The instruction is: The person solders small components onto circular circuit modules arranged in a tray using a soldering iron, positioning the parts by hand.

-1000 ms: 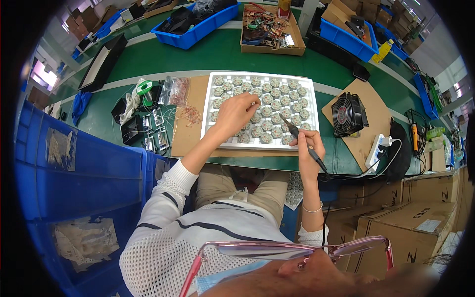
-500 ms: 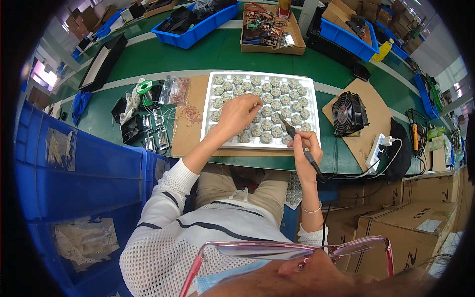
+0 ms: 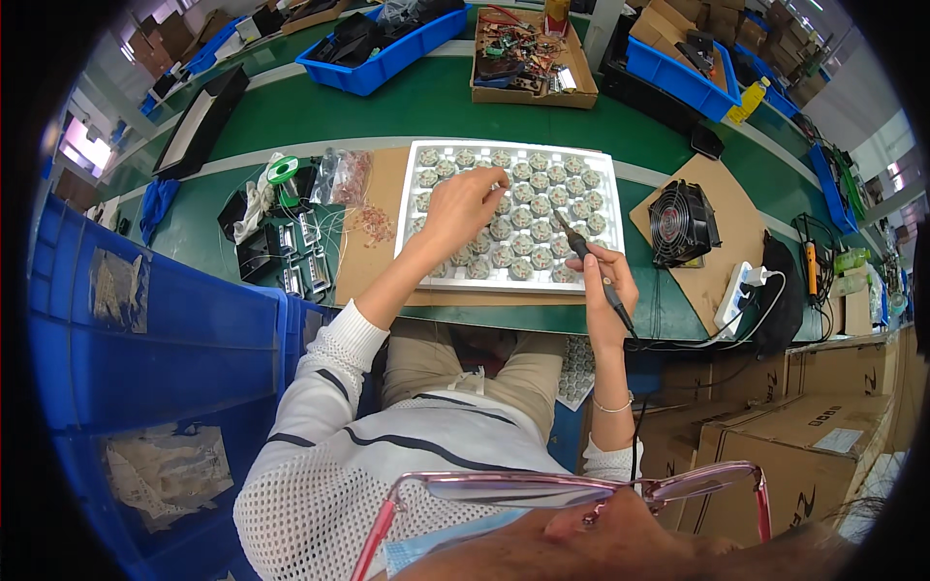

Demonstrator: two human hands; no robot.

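1. Soldering is the step in hand, as far as I can judge: your right hand (image 3: 603, 281) holds the iron (image 3: 591, 261) like a pen, fingers pressed round its handle, tip slanting up and left over the tray (image 3: 603, 165).
2. Your left hand (image 3: 465, 205) lies on the tray's middle, fingers curled onto one of the round parts (image 3: 542, 259); whether it pinches that part or only steadies it, I cannot tell.
3. The tray lies on a brown board (image 3: 380, 194) on the green bench (image 3: 407, 102), straight ahead of you, its rows filled with the round parts.
4. The iron's tip hangs just right of your left fingertips, close over the middle rows; contact with a part cannot be made out.
5. The next move likely calls for a steady tip on one joint, with your left fingers clear of the heat.
6. A solder reel (image 3: 283, 171) sits well to the left, and a small fan (image 3: 683, 223) stands on cardboard to the right, near a power strip (image 3: 736, 295).
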